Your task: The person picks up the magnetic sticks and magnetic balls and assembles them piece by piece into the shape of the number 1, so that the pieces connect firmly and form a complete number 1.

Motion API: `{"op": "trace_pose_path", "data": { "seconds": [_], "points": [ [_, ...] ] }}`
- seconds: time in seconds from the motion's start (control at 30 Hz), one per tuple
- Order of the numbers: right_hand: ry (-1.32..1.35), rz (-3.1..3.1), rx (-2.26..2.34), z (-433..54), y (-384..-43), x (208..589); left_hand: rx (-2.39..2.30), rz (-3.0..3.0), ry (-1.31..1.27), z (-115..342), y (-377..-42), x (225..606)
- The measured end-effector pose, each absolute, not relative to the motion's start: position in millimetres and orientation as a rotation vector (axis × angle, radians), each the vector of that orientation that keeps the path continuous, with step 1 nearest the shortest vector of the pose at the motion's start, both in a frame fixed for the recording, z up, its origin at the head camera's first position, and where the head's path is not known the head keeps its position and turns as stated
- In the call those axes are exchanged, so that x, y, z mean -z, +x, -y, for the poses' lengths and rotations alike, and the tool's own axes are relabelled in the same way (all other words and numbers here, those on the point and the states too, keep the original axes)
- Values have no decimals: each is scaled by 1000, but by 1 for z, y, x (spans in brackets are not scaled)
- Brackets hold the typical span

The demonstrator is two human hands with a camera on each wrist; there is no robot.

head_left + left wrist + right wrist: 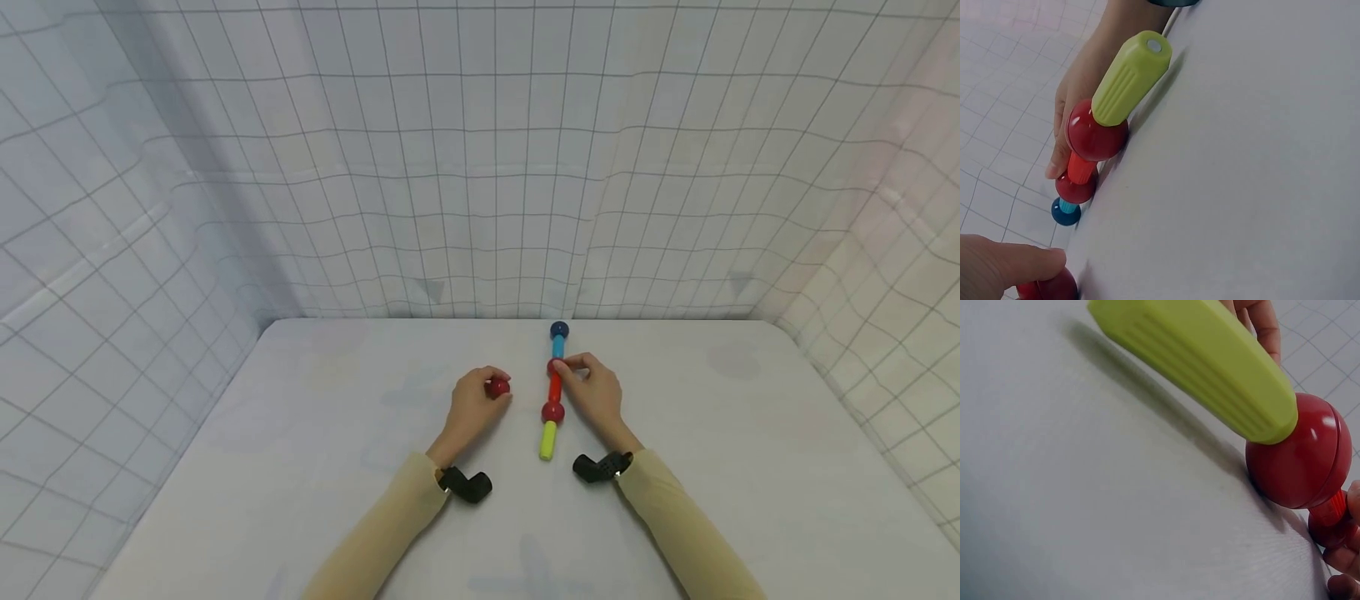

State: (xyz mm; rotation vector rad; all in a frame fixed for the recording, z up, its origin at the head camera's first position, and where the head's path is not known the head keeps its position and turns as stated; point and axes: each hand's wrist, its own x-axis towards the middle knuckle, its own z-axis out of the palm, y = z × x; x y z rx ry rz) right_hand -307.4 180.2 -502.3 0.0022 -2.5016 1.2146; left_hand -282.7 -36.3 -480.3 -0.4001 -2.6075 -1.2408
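A chain of balls and sticks lies on the table: a dark blue ball at the far end, a light blue stick, a red ball, a red stick, a larger-looking red ball and a yellow-green stick at the near end. My right hand pinches the chain at its middle red ball. Left of the chain, my left hand holds a loose red ball between thumb and fingers. A light metal disc shows in the yellow-green stick's free end.
Under everything is a white table. A white grid-patterned curtain hangs behind it and along both sides. Each wrist carries a black camera mount.
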Motion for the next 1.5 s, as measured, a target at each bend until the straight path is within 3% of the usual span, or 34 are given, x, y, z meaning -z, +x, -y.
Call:
{"op": "trace_pose_path", "data": {
  "seconds": [0.67,1.5],
  "points": [
    [-18,2525,-1202,-179,-307,505,1383,2541,-394,53,-239,489],
    [-76,2496,-1403,-179,-275,501,1481,2419,-392,55,-239,499]
  ]
}}
